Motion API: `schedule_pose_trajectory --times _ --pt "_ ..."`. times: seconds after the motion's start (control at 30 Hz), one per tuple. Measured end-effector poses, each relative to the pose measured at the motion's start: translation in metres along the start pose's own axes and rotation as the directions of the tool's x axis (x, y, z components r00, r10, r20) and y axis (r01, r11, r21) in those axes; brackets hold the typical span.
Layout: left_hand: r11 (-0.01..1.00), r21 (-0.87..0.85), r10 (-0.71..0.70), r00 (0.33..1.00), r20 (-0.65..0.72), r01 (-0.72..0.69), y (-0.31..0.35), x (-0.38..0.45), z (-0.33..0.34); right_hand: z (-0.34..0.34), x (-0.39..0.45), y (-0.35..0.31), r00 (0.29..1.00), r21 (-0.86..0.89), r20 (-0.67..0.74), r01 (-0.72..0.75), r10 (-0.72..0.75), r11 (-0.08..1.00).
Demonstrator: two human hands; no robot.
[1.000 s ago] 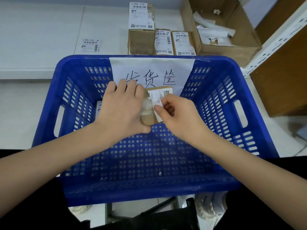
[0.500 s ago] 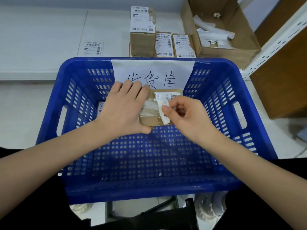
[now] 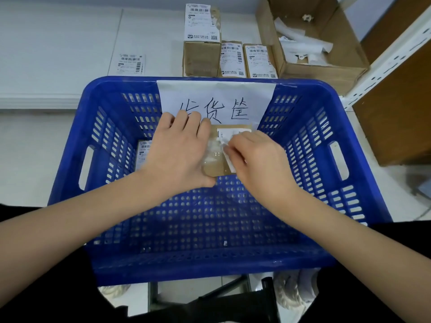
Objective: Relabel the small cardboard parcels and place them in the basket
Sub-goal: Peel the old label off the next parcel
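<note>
Over the blue basket (image 3: pixel 363 173) my left hand (image 3: pixel 179 152) grips a small cardboard parcel (image 3: pixel 217 170) from its left side, thumb under the near edge. My right hand (image 3: pixel 254 157) pinches the white label (image 3: pixel 227 151) half peeled off the parcel's top. Another labelled parcel (image 3: pixel 142 149) lies in the basket at the left, mostly hidden by my left hand. On the white table behind stand three more labelled parcels: a tall one (image 3: pixel 201 40) and two lower ones (image 3: pixel 232 59) (image 3: pixel 260 61).
A handwritten paper sign (image 3: pixel 233 96) hangs on the basket's far wall. A loose label (image 3: pixel 130 64) lies on the table at the left. An open cardboard box (image 3: pixel 326 68) with peeled paper scraps stands at the back right, beside a white shelf post (image 3: pixel 387 59).
The right hand has drawn the label further off the parcel, toward the right. The left hand keeps its hold, and the parcel has shifted slightly away from me.
</note>
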State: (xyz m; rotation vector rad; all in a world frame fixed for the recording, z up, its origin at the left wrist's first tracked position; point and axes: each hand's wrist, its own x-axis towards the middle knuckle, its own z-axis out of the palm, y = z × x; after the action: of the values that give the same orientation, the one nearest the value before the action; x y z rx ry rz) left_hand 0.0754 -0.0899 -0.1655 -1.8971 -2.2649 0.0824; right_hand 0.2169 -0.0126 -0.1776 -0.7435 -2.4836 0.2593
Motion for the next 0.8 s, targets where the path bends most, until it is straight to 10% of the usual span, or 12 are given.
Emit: schedule_pose_trajectory --times 0.17,0.47,0.8 --pt "1.000 0.007 -0.006 1.000 0.020 0.005 0.000 -0.004 -0.001 0.011 -0.011 -0.007 0.995 -0.082 0.076 0.071 -0.064 0.994" --pt "0.999 0.035 -0.025 1.000 -0.016 0.026 -0.004 -0.003 -0.007 -0.007 0.000 -0.013 0.837 0.544 0.389 -0.547 0.386 0.636" --pt "0.990 0.142 0.018 1.000 -0.015 -0.016 0.001 -0.005 -0.009 0.002 -0.005 -0.012 0.851 0.471 0.328 -0.523 0.409 0.710"
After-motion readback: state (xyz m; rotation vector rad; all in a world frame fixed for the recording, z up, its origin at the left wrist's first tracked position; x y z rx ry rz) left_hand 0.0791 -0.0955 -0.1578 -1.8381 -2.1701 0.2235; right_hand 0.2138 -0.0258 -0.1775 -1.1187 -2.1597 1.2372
